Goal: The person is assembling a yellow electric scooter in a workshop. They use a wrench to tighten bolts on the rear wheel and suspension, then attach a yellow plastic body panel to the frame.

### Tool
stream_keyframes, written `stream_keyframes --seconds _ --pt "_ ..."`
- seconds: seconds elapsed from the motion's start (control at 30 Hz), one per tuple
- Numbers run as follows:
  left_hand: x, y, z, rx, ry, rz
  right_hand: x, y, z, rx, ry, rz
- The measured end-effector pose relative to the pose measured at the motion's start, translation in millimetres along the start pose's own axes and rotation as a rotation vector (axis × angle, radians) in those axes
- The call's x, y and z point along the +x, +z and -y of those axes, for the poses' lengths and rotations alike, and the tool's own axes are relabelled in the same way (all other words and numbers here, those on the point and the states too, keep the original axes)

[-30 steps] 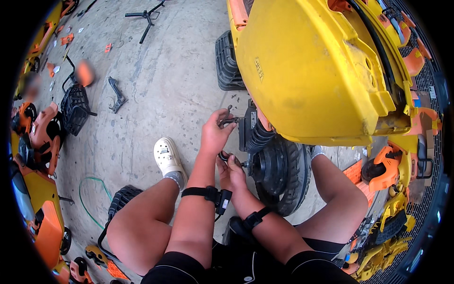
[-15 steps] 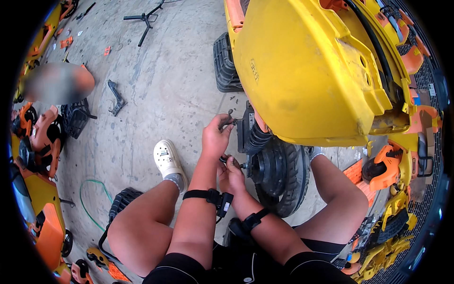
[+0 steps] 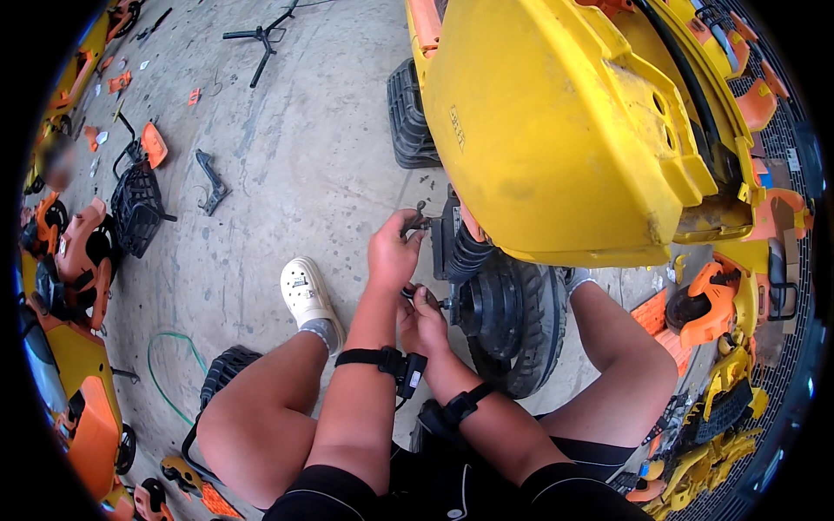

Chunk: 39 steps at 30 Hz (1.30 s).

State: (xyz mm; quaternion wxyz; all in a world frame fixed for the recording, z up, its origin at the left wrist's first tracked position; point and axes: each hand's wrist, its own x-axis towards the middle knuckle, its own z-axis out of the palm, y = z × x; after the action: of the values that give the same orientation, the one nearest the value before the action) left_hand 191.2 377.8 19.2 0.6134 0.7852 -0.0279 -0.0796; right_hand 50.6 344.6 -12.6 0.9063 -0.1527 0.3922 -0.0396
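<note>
In front of me is a scooter-like vehicle with a scuffed yellow body panel (image 3: pixel 530 130), black fork covers with a ribbed boot (image 3: pixel 469 256) and a black wheel with a knobby tyre (image 3: pixel 539 330). My left hand (image 3: pixel 393 250) is closed round a small dark metal piece (image 3: pixel 420 208) beside the fork's upper left side. Its exact kind is too small to tell. Below it, my right hand (image 3: pixel 424 323) is closed at the wheel hub (image 3: pixel 478 306), gripping a dark tool-like piece (image 3: pixel 408 292) near the axle end. The fingers partly hide it.
A black bracket (image 3: pixel 210 182), a black plastic basket (image 3: pixel 139 208) and black handlebar tubing (image 3: pixel 259 36) lie on the concrete floor. Orange and yellow vehicles (image 3: pixel 87 252) line the left. Broken yellow panels (image 3: pixel 717 443) pile up at the right. A green cord (image 3: pixel 156 382) curls near my left knee.
Both hands stay nearly where they were, at the fork and hub. The blurred patch at the left has shifted away, leaving the black basket and an orange piece uncovered. The view has shifted slightly.
</note>
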Motion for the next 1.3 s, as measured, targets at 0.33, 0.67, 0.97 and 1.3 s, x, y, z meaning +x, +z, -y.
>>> stream_keyframes --seconds 0.33,0.67,0.97,1.3 --pt "5.0 -5.0 -2.9 0.085 -0.032 0.033 -0.2 -0.2 0.4 -0.015 0.002 -0.011" --pt "2.0 -1.1 -2.8 -0.080 -0.021 -0.026 -0.6 0.6 1.0 -0.004 0.002 -0.012" --pt "4.0 -5.1 -7.8 0.089 -0.023 0.036 -0.7 -1.4 1.5 -0.009 0.003 -0.009" --pt "0.8 -8.5 -12.5 0.042 -0.046 0.071 0.3 -2.0 -1.6 0.027 -0.004 -0.015"
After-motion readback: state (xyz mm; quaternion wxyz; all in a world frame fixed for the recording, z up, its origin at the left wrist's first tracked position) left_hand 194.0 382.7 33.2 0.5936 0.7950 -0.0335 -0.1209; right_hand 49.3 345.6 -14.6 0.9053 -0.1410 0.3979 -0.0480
